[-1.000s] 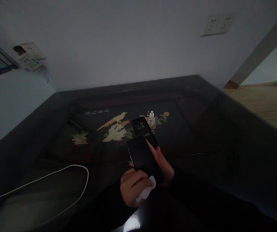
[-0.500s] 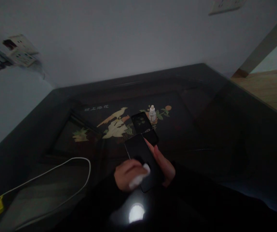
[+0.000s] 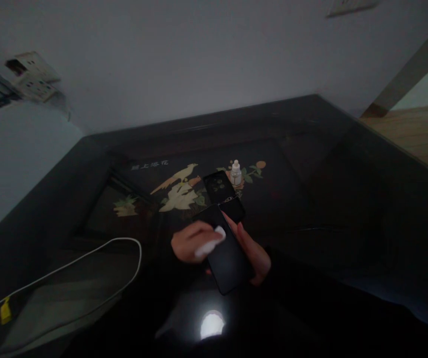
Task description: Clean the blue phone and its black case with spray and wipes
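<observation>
My right hand [image 3: 254, 257] grips a black smartphone [image 3: 232, 266] along its right side, and a fingertip shows at the left edge. The phone's dark screen faces up. My left hand [image 3: 189, 242] is closed on a white wipe [image 3: 210, 243] and presses it to the upper part of the screen. Just beyond the phone a black phone case [image 3: 217, 186] lies on the table, with a small chain across it. A small clear bottle with a white dropper-like top [image 3: 236, 174] stands upright beside the case.
The glossy black table [image 3: 303, 199] carries an inlaid bird and flower picture [image 3: 178, 196]. A white cable [image 3: 87, 256] with a yellow tag [image 3: 5, 312] loops at the left. White wall [image 3: 199, 59] rises behind, with power sockets [image 3: 37, 82] at the left.
My left hand has slid the wipe up and to the left over the screen, baring its lower part. My right hand and the phone have hardly moved.
</observation>
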`<control>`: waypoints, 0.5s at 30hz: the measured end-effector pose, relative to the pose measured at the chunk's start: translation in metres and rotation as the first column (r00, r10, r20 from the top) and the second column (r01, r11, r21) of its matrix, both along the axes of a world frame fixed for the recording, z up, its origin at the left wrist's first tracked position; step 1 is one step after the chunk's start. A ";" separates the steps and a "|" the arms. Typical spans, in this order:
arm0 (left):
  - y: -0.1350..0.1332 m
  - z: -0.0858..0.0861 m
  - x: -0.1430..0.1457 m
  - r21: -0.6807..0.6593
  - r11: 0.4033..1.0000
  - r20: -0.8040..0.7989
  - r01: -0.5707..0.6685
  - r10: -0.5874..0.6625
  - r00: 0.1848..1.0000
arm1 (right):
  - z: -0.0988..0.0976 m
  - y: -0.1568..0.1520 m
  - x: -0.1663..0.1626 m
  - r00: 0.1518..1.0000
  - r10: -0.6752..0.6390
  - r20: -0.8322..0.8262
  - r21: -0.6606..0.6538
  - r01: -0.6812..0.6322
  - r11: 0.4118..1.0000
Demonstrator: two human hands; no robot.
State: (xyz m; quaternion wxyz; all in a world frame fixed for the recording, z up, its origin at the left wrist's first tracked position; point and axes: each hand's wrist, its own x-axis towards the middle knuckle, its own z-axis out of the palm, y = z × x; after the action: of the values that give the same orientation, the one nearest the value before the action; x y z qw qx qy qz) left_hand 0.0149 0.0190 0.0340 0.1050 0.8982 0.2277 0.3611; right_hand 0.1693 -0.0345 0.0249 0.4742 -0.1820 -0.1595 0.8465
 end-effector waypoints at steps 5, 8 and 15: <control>-0.047 -0.002 0.013 -0.003 0.998 0.020 0.064 -0.064 0.998 | 0.000 -0.001 -0.003 0.999 -0.028 -0.017 0.028 0.028 0.999; 0.007 -0.004 -0.002 0.079 0.997 -0.075 -0.006 0.012 0.997 | 0.000 -0.001 0.000 1.000 0.019 -0.004 0.001 -0.019 1.000; 0.015 -0.004 0.010 0.010 0.999 -0.002 -0.033 0.033 0.999 | -0.002 -0.002 0.003 0.998 0.036 0.053 -0.058 -0.033 0.998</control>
State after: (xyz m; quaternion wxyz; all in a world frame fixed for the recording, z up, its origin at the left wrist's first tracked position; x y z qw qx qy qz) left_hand 0.0252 0.0335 0.0297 0.0944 0.8952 0.2410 0.3629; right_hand 0.1719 -0.0361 0.0229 0.4495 -0.2154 -0.1509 0.8537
